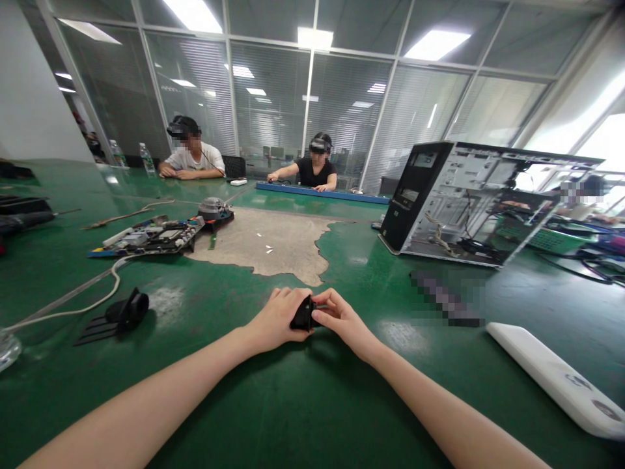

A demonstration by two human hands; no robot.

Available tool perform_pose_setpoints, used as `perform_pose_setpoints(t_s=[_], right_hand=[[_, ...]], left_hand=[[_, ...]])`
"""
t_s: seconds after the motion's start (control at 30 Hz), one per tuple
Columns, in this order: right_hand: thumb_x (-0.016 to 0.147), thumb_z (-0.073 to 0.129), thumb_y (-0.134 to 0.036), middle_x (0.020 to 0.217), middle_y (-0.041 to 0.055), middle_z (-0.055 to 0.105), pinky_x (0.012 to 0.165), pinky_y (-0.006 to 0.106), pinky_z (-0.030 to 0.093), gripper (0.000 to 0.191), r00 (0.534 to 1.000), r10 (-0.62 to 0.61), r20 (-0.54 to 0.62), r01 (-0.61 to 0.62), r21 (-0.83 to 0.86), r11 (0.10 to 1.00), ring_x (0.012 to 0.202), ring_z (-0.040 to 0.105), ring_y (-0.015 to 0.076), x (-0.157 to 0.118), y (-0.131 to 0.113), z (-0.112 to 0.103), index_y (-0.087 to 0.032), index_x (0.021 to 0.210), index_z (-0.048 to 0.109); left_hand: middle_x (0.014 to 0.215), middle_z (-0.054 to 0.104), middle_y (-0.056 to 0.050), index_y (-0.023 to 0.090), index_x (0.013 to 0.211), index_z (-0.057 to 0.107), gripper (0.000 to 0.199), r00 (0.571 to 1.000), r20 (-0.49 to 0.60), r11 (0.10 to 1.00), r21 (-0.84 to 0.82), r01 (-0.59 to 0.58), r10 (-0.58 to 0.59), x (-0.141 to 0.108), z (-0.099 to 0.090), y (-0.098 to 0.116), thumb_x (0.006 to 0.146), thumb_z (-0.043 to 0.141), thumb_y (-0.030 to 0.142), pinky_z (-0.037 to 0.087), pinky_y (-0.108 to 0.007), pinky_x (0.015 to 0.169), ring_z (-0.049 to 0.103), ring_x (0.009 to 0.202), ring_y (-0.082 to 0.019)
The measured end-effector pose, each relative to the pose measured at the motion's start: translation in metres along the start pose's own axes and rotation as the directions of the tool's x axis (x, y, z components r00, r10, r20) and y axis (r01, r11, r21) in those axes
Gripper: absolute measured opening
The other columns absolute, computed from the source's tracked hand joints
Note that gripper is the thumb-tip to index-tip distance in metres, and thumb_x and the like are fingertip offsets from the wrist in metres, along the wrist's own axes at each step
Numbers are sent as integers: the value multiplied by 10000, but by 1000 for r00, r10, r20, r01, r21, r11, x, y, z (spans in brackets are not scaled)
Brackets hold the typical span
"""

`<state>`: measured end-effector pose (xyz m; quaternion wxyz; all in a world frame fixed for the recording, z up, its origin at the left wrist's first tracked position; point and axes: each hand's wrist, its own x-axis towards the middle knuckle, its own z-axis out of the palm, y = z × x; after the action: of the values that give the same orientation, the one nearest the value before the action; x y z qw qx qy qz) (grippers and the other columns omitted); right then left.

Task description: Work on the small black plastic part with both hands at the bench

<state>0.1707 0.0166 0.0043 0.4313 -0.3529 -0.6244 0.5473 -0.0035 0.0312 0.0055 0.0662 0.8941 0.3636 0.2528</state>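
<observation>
A small black part (301,315) is held between both hands, low over the green table. My left hand (278,319) is wrapped round its left side. From the right, my right hand (342,320) pinches the part's right end between thumb and fingers. What exactly the part is cannot be made out, as fingers cover some of it. Off to the left, a black piece with a round end and thin prongs (127,311) lies on the green table (209,404).
A circuit board (151,236) and a round device (215,210) stand back left, near a cable. An open computer case (420,195) is back right, a white bar (551,374) front right. Two people (195,158) (317,170) sit across the table.
</observation>
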Motion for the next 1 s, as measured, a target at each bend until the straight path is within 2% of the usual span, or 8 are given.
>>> perform_pose_setpoints(t_s=[0.13, 0.33, 0.5, 0.6, 0.7, 0.9, 1.0], right_hand=[[694, 622, -316, 925, 24, 556, 817, 343, 418, 278, 999, 43, -5, -43, -32, 999, 897, 536, 161, 1, -2, -1, -205, 912, 490], [602, 711, -237, 903, -14, 536, 838, 334, 411, 386, 995, 10, 95, -16, 64, 998, 868, 555, 136, -1, -1, -2, -222, 883, 447], [705, 613, -320, 871, -3, 548, 784, 320, 420, 227, 1000, 1, 6, -1, 20, 1000, 824, 551, 136, -1, -2, 1, -206, 841, 470], [705, 609, -330, 890, 11, 554, 803, 336, 416, 244, 1000, 13, -27, -14, -23, 1000, 866, 541, 154, 0, -2, 1, -206, 873, 484], [705, 609, -319, 913, 26, 553, 821, 355, 414, 267, 999, 40, -12, -41, -46, 998, 897, 535, 165, 1, -1, -1, -202, 912, 488], [610, 703, -218, 905, -18, 525, 869, 339, 401, 385, 995, -3, 96, -3, 63, 998, 881, 550, 130, -2, -1, -2, -231, 891, 441], [676, 649, -254, 884, -15, 531, 826, 323, 417, 271, 998, -5, 65, 3, 39, 999, 857, 549, 127, -2, -1, 0, -221, 861, 454]], left_hand=[[1002, 521, -30, 221, 1100, 359, 542, 1000, -3, 1000, -5, 2, -2, 0, 1, -1, 646, 625, 351, 301, -329, 764, 456, 866, -224], [982, 527, -30, 219, 1095, 365, 532, 1000, 11, 1000, 0, 7, -7, 0, 0, 0, 636, 621, 297, 302, -326, 753, 462, 853, -221], [964, 527, -32, 212, 1081, 369, 518, 1000, 0, 1000, 0, 6, -6, 0, -1, 1, 646, 619, 340, 306, -330, 750, 464, 847, -224], [984, 525, -32, 217, 1085, 368, 526, 1000, -1, 1000, 1, 3, -3, 0, -1, 1, 642, 624, 341, 306, -332, 756, 462, 854, -225], [999, 524, -30, 219, 1097, 361, 542, 1000, -3, 1000, 0, -1, 1, 0, 0, 1, 639, 627, 334, 305, -330, 760, 457, 865, -225], [1004, 526, -29, 218, 1091, 363, 549, 1000, 8, 1000, 9, 4, -4, 0, 0, -1, 618, 635, 280, 303, -325, 752, 458, 852, -221], [986, 528, -30, 215, 1089, 362, 537, 1000, 3, 1000, 2, 8, -8, 0, 0, -1, 631, 628, 306, 303, -328, 756, 460, 850, -222]])
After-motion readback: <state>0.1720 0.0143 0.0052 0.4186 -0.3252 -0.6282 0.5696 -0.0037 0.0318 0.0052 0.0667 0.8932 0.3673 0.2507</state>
